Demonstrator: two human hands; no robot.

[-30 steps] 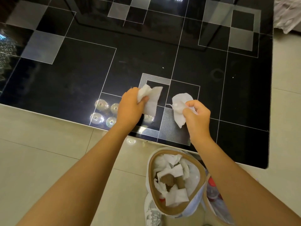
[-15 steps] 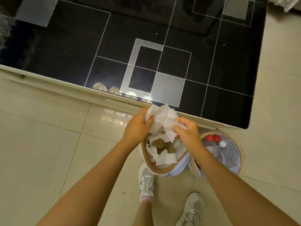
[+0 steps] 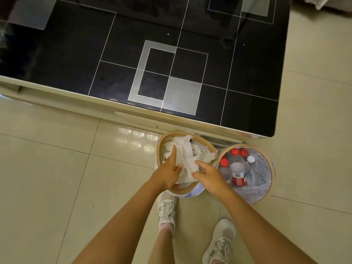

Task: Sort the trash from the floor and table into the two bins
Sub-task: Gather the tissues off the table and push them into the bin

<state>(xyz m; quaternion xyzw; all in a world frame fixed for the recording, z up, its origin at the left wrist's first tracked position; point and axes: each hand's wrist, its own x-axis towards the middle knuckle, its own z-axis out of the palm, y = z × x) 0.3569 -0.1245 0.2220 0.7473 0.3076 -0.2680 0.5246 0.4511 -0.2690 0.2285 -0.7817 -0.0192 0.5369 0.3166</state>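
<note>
Two round bins with tan rims stand side by side on the floor against the table's front edge. The left bin (image 3: 204, 144) is heaped with crumpled white tissues (image 3: 187, 155). Plastic bottles (image 3: 237, 173), most with red caps, fill the right bin (image 3: 267, 159). Both my hands hover over the left bin. My left hand (image 3: 168, 171) rests on the tissue heap with its fingers spread. My right hand (image 3: 208, 175) is just beside it, fingers apart, touching the edge of the top tissue. Neither hand grips anything.
The black glass table (image 3: 76, 54) with white line patterns fills the upper view; its cream edge runs just behind the bins. My two white shoes (image 3: 166, 208) (image 3: 221, 242) stand on the beige tiled floor right below the bins. A pale cloth (image 3: 320, 1) shows at the top right.
Both hands carried a tissue each from the table top down to the left bin and let them go there. The view has swung down toward the floor and bins.
</note>
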